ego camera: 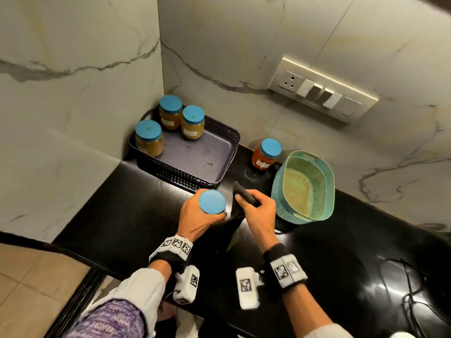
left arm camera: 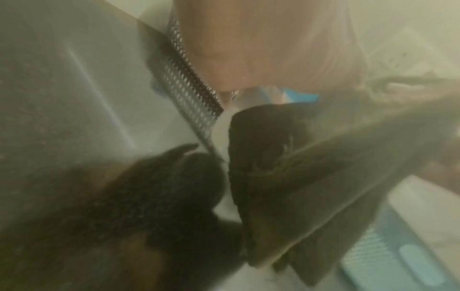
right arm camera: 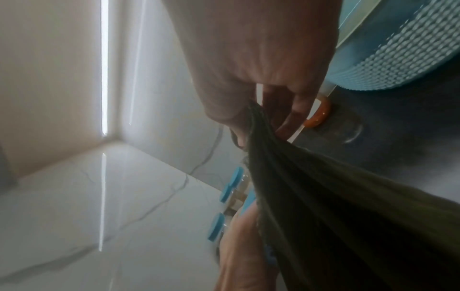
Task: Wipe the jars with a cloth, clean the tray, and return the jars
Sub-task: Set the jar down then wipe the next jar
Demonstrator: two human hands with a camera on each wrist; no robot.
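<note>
My left hand (ego camera: 195,217) grips a blue-lidded jar (ego camera: 211,201) just in front of the black mesh tray (ego camera: 195,174). My right hand (ego camera: 256,211) pinches a dark cloth (ego camera: 234,223) that hangs down beside the jar; the same cloth (right arm camera: 323,196) fills the right wrist view. Three blue-lidded jars stand at the tray's back left: one (ego camera: 170,112) in the corner, one (ego camera: 192,121) beside it, one (ego camera: 149,137) nearer. A jar with orange contents (ego camera: 266,154) stands on the black counter to the tray's right. The left wrist view is blurred.
A teal mesh basket (ego camera: 302,186) stands right of my right hand. Marble walls close in the corner behind the tray, with a switch panel (ego camera: 322,90) on the right wall. A black cable (ego camera: 410,289) lies at the counter's right. The counter's edge runs at lower left.
</note>
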